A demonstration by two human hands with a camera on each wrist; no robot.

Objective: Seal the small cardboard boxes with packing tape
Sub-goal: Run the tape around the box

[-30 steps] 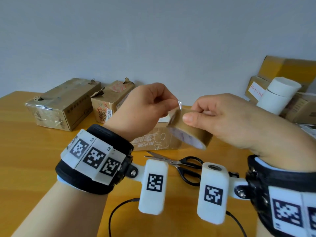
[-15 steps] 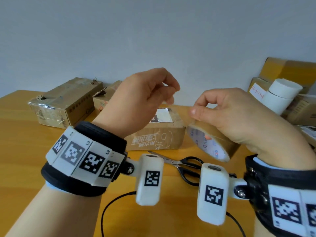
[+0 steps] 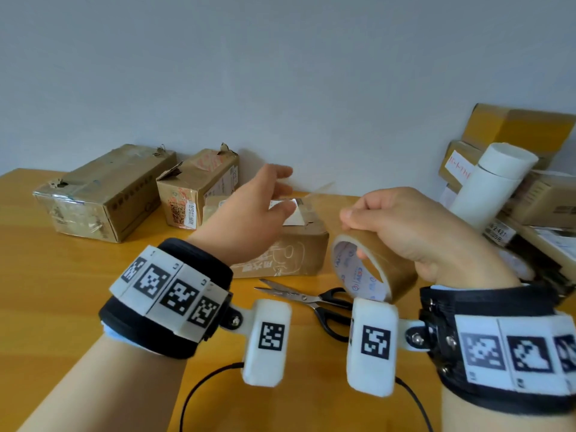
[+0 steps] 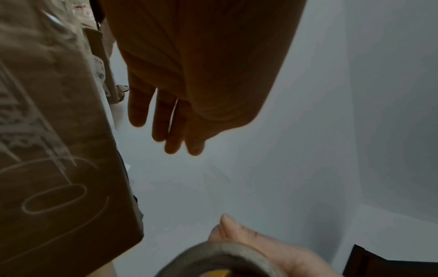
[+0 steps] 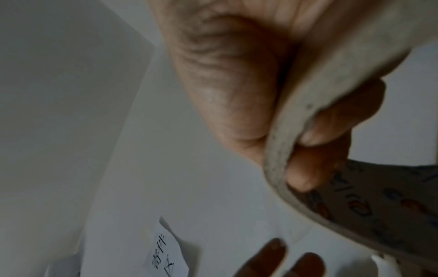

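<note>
The left hand (image 3: 249,213) reaches over the small box (image 3: 280,254) on the tabletop (image 3: 62,291), fingers loose — whether they pinch the thin, clingy tape strip is unclear. The right hand's grip wraps the light, stiff tape roll (image 3: 371,272) — best held through its core.

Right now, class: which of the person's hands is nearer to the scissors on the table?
Right, by the head view. The right hand grips the tape roll just above the scissors. The left hand reaches farther back, over the small box.
</note>
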